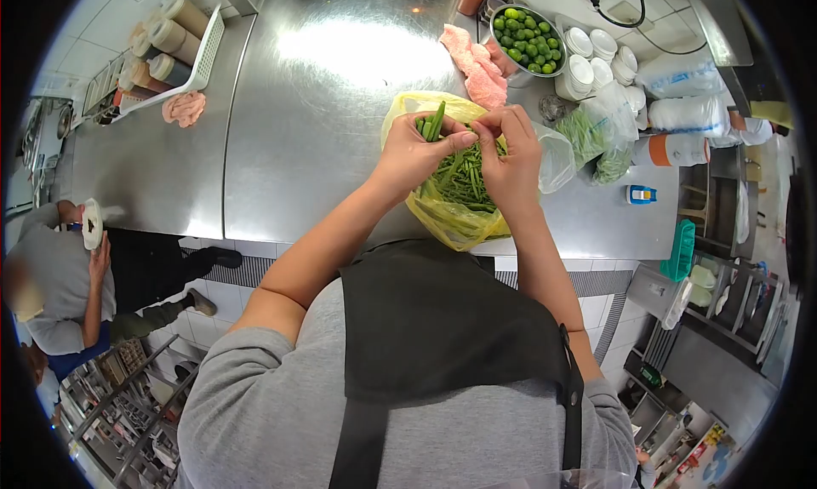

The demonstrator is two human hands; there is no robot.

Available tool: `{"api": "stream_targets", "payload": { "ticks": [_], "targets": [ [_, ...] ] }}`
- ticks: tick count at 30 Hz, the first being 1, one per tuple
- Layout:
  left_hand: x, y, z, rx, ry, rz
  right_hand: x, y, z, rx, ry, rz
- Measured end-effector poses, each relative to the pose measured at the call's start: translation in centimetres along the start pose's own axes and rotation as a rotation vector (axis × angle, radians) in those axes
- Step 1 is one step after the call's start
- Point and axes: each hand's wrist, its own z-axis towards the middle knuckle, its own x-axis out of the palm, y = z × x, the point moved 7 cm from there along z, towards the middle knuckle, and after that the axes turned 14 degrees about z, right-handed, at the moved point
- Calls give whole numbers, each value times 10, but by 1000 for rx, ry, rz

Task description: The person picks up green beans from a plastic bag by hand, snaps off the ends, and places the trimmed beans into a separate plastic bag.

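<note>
A yellow plastic bag (pixel 442 221) full of green beans (pixel 464 183) lies on the steel counter (pixel 323 106), right in front of me. My left hand (pixel 417 153) grips a small bunch of green beans that stick up past the fingers. My right hand (pixel 511 153) pinches the end of a bean, its fingertips touching the left hand's just above the bag. Both hands hover over the open bag.
A metal bowl of limes (pixel 528 40), a pink cloth (pixel 475 68), clear bags of greens (pixel 596 136), stacked white cups (pixel 596 59) and wrapped cup stacks (pixel 689 114) crowd the counter's right side. A white rack of tubs (pixel 170 51) stands far left. Another person (pixel 59 276) crouches at left.
</note>
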Motion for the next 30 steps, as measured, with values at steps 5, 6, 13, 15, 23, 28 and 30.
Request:
{"api": "stream_targets", "payload": {
  "ticks": [5, 6, 13, 15, 23, 28, 30],
  "targets": [
    [-5, 23, -7, -163, 25, -392, -5, -33, -21, 192, 141, -132],
    [-4, 24, -7, -188, 50, -533, -4, -49, -32, 253, 249, -205],
    [34, 37, -62, -402, 300, -660, -9, -56, -68, 398, 369, -409],
    [32, 46, -59, -451, 325, -719, -6, -60, -69, 391, 364, -492],
    [5, 48, -48, -414, 147, -566, -21, -22, -55, 251, 50, -390],
    [25, 43, -54, -491, 143, -485, -30, 6, -58, 190, -29, -151],
    [30, 46, -55, -486, 156, -497, -29, 14, -64, 101, -43, -105]
  ]
}}
